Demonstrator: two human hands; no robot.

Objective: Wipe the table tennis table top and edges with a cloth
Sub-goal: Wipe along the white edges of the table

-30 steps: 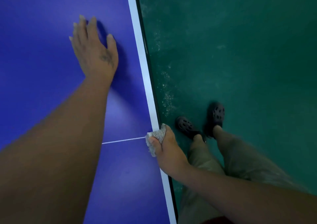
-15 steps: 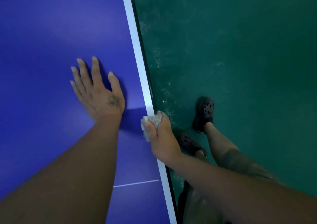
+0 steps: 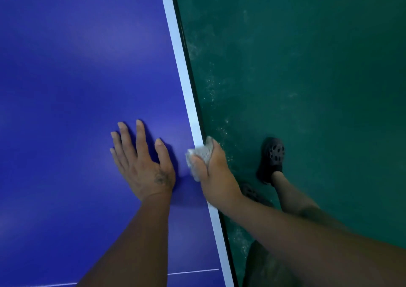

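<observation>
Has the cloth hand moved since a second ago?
Yes. The right hand with the cloth slid forward along the white edge, leaving the thin centre line behind.

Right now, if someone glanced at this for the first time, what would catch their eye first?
The vivid blue table top fills the left half, bounded by its white edge stripe, which runs diagonally against the dark green floor. On that edge, low and centre, the right hand grips a grey cloth held against it. Beside it the left hand rests flat on the blue surface.
</observation>
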